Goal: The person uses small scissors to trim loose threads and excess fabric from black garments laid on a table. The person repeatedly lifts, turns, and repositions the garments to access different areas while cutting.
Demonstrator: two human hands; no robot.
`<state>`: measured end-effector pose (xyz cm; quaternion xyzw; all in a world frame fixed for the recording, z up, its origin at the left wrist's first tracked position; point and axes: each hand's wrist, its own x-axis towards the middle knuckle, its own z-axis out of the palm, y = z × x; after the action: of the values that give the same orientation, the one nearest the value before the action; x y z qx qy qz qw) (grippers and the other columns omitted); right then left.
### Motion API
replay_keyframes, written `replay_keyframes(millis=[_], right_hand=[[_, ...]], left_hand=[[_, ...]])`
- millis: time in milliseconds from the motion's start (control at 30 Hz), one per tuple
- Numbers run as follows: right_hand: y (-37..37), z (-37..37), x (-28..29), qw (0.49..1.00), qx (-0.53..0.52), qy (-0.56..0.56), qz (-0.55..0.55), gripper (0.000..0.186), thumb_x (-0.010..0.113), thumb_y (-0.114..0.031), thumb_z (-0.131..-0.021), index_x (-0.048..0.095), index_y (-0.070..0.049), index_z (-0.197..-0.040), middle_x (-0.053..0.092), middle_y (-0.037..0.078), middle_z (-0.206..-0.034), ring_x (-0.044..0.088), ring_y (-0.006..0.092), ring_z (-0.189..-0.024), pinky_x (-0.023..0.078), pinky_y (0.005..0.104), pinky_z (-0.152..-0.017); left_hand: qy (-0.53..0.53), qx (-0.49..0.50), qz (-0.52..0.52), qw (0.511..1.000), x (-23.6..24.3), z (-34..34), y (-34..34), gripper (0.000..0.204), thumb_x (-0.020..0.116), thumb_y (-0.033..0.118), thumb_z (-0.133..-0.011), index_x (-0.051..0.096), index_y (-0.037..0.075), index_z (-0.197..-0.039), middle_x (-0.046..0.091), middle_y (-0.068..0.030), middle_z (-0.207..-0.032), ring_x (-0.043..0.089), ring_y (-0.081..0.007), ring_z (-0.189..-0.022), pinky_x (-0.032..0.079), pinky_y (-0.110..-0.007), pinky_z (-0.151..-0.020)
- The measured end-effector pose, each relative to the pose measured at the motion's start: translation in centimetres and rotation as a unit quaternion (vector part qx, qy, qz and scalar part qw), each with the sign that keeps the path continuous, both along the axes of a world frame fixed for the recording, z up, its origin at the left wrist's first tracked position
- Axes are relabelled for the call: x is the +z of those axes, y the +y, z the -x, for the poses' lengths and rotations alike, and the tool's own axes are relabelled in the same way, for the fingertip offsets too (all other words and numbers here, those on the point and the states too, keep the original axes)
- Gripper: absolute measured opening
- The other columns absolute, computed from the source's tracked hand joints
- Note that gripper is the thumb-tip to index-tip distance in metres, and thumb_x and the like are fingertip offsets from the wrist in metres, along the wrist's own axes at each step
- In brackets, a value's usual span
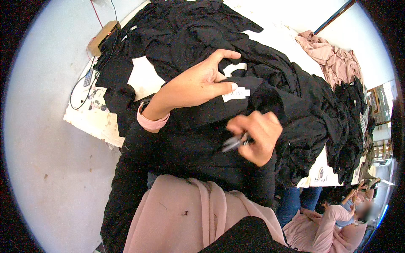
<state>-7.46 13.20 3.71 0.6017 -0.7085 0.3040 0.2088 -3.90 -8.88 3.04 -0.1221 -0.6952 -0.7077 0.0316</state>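
Note:
My left hand point(198, 84) grips a fold of black garment point(202, 143), thumb pressed beside a small white label point(236, 94) sewn on the cloth. My right hand point(256, 135) is closed around a small metal thread snipper point(233, 142), its blades pointing left just below the label. The garment drapes from the table down over my lap.
A large heap of black garments point(295, 84) covers the white table point(145, 78). Pink cloth point(333, 59) lies at the far right end. A tan box point(101, 38) with wires and a calculator point(88, 77) sit at the left corner. Another person in pink point(337, 219) sits lower right.

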Motion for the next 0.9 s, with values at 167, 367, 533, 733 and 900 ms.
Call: replay_keyframes(millis=[167,367,533,733,900], right_hand=[[1.2,-1.8,0.8,0.979,0.068,-0.187,0.041,0.027,0.082,-0.015,-0.068,0.072,-0.012,-0.092,0.07,0.002,-0.083,0.062,0.0177,-0.065,0.037,0.0324,-0.059],[1.3,-1.1,1.2,0.99,-0.138,0.028,0.029,0.03,0.081,-0.014,-0.074,0.069,-0.009,-0.101,0.071,0.005,-0.092,0.066,0.0214,-0.077,0.04,0.0335,-0.066],[1.1,-1.7,0.6,0.991,-0.131,0.034,0.008,0.03,0.08,-0.016,-0.075,0.07,-0.012,-0.102,0.071,0.002,-0.093,0.064,0.0186,-0.073,0.039,0.0334,-0.066],[0.5,-1.9,0.0,0.985,-0.158,0.073,0.02,0.029,0.08,-0.017,-0.076,0.07,-0.013,-0.102,0.07,0.001,-0.092,0.06,0.0176,-0.068,0.038,0.0337,-0.064],[0.4,-1.9,-0.3,0.983,-0.159,0.082,0.035,0.026,0.08,-0.016,-0.075,0.07,-0.013,-0.1,0.071,0.0,-0.089,0.059,0.0173,-0.065,0.037,0.0338,-0.063]], left_hand=[[-0.005,-0.042,-0.022,0.999,0.2,-0.4,0.5,0.068,0.062,0.004,-0.096,0.024,0.008,-0.153,0.068,-0.0062,-0.088,0.063,-0.0078,-0.077,0.05,-0.022,-0.065],[0.022,-0.043,-0.014,0.999,0.4,-0.7,1.1,0.07,0.064,0.004,-0.095,0.024,0.008,-0.153,0.066,-0.0046,-0.087,0.061,-0.0063,-0.074,0.046,-0.021,-0.061],[0.026,-0.051,-0.007,0.998,0.5,-0.9,1.3,0.071,0.064,0.004,-0.095,0.024,0.007,-0.153,0.066,-0.0036,-0.086,0.06,-0.0052,-0.073,0.044,-0.021,-0.059],[0.028,-0.035,0.034,0.998,0.3,-0.7,1.2,0.07,0.063,0.004,-0.095,0.024,0.007,-0.153,0.066,-0.0036,-0.086,0.06,-0.0051,-0.075,0.045,-0.021,-0.06],[0.034,-0.033,0.036,0.998,0.0,-0.4,1.1,0.069,0.062,0.003,-0.096,0.024,0.006,-0.153,0.067,-0.0048,-0.088,0.062,-0.0067,-0.08,0.048,-0.021,-0.065]])
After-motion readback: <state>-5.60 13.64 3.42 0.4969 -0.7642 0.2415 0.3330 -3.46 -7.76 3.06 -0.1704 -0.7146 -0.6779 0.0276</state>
